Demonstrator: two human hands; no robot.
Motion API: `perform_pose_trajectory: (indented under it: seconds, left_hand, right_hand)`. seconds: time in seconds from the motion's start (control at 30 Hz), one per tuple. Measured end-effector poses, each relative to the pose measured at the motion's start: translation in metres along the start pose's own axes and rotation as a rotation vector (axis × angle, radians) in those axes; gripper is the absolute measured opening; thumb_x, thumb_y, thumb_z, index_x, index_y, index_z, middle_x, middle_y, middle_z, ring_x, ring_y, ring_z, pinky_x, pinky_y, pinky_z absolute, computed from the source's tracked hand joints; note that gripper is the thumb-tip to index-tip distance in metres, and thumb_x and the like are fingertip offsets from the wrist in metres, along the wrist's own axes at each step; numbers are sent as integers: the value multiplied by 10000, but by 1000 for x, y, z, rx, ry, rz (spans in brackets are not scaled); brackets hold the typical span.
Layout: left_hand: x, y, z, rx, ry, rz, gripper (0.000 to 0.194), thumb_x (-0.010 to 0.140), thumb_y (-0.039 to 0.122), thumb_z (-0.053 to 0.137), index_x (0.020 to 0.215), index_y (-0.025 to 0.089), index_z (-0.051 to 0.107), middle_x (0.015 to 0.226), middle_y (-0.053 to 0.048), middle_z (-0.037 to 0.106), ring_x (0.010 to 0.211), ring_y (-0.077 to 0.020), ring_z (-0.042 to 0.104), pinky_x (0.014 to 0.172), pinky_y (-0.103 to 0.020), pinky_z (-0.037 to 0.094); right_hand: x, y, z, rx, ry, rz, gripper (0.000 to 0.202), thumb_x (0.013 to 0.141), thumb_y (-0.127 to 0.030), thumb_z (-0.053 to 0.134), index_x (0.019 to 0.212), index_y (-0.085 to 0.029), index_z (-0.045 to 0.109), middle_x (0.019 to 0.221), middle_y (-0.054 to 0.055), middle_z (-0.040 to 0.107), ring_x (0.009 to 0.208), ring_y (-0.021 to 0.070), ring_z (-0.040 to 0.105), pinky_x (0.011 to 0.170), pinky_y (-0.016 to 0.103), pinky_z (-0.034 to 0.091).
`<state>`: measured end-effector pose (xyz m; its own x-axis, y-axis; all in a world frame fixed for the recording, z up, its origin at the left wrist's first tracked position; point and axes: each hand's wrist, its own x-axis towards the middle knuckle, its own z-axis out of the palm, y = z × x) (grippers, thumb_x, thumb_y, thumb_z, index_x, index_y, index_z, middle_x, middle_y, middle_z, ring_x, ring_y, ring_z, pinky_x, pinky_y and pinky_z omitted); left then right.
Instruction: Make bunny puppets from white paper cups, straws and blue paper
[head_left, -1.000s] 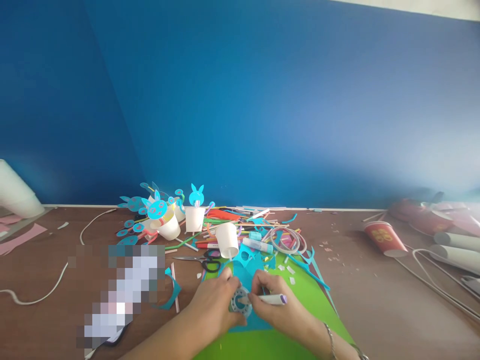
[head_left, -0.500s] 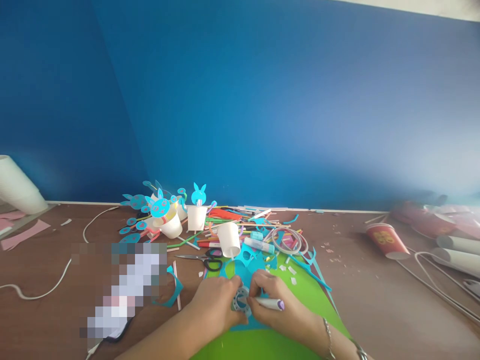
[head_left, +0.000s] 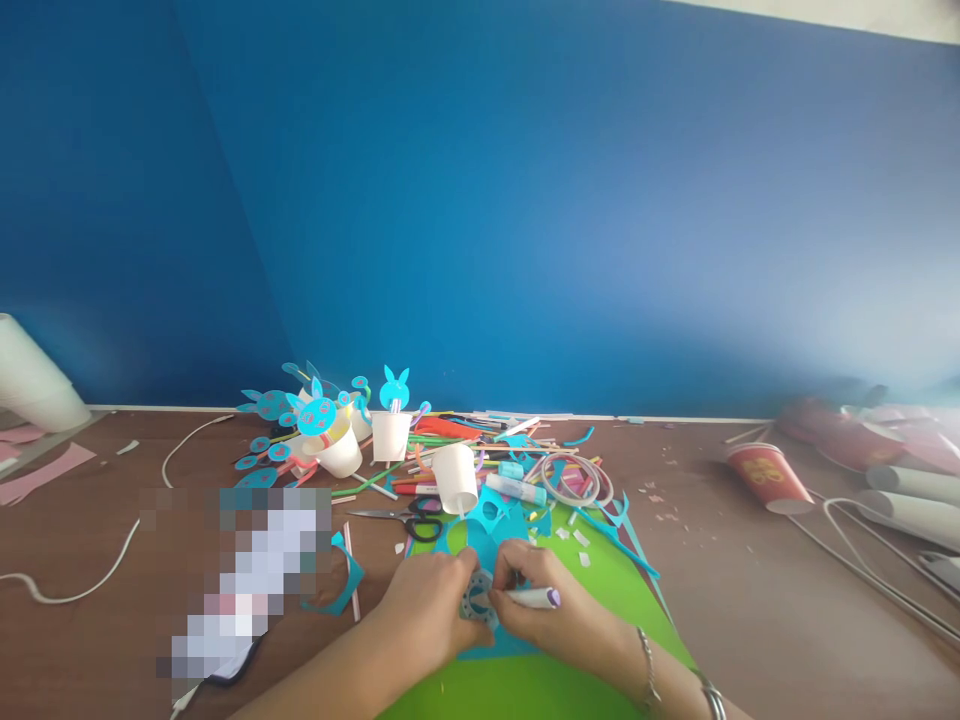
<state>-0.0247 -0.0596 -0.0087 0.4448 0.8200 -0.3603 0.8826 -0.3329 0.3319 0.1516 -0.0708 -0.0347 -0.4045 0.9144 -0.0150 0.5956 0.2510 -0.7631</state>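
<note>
My left hand [head_left: 427,600] grips the side of a small round, pale ring [head_left: 472,606] dotted with holes, pressing it onto a blue sheet of paper [head_left: 499,648]. In my right hand [head_left: 559,605] is a white marker pen [head_left: 535,598] with a purple end, pinched between the fingers. Its tip points left into the ring's opening; I cannot make out any line drawn there. Under the blue paper lies a green sheet [head_left: 600,650]. Just beyond my hands a white paper cup [head_left: 454,475] with pipe cleaner arms stands upside down.
Scissors [head_left: 420,525] lie left of that cup. Behind are scattered sticks, a glue stick [head_left: 516,489] and coiled rings [head_left: 576,482]. White cups with blue rabbit heads [head_left: 394,390] stand at the back left. A blurred phone-like object [head_left: 251,590] is at left, a red cup [head_left: 769,478] at right.
The whole view has shifted slightly, moving things a little to the left. Both hands keep their grips on the ring and the marker, and the pen has turned slightly.
</note>
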Motion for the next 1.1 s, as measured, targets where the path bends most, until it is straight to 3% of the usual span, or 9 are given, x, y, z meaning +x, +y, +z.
perform_pose_trajectory:
  seconds: [0.2,0.4,0.53,0.7,0.83,0.97,1.1]
  left_hand:
    - [2,-1,4,14,35,26,412,677,483,658,1003,233,627,896,-80,742,867,-349,697,655,-352,495]
    - [5,-3,8,22,61,27,311,673,388,635,945,239,634,857,-64,745,844,-332,709,641,-332,498]
    - [6,-4,9,35,71,30,323,660,333,614,963,224,637,857,-72,748,835,-336,711,637,-338,506]
    - [6,-5,10,23,88,19,311,640,295,624,942,228,648,827,-60,753,800,-336,717,640,-348,514]
    - [4,-4,6,-19,83,-8,292,640,295,628,926,246,660,861,-46,759,829,-332,716,656,-349,520]
    - [3,-2,2,-51,67,-49,245,660,314,656,897,260,683,886,-43,763,851,-329,713,674,-356,526]
    - [5,-4,4,-100,52,-71,542,563,492,783,1050,279,678,907,-61,768,886,-357,706,742,-402,533]
  right_hand:
    - [2,3,2,-76,-38,-73,77,701,-136,539,698,-205,504,724,9,544,667,155,500,598,260,374]
    - [2,-5,1,-409,-56,-366,61,729,-140,517,740,-199,527,739,35,589,711,183,519,625,279,362]
    - [6,-14,-1,-657,-135,-431,45,751,-179,528,790,-177,550,772,63,629,710,199,516,605,301,324]
    - [12,-30,-4,-795,-250,-401,183,730,-185,571,908,-147,582,836,68,651,768,216,551,624,319,330]
    - [18,-44,-4,-870,-359,-278,279,682,-175,606,955,-120,607,866,101,670,773,235,583,600,316,323]
    - [24,-51,-5,-856,-350,-139,259,708,-195,550,944,-131,638,821,115,692,706,234,608,544,303,286]
    - [33,-53,-8,-777,-307,15,176,699,-208,509,766,-172,668,706,100,700,604,214,600,490,289,244]
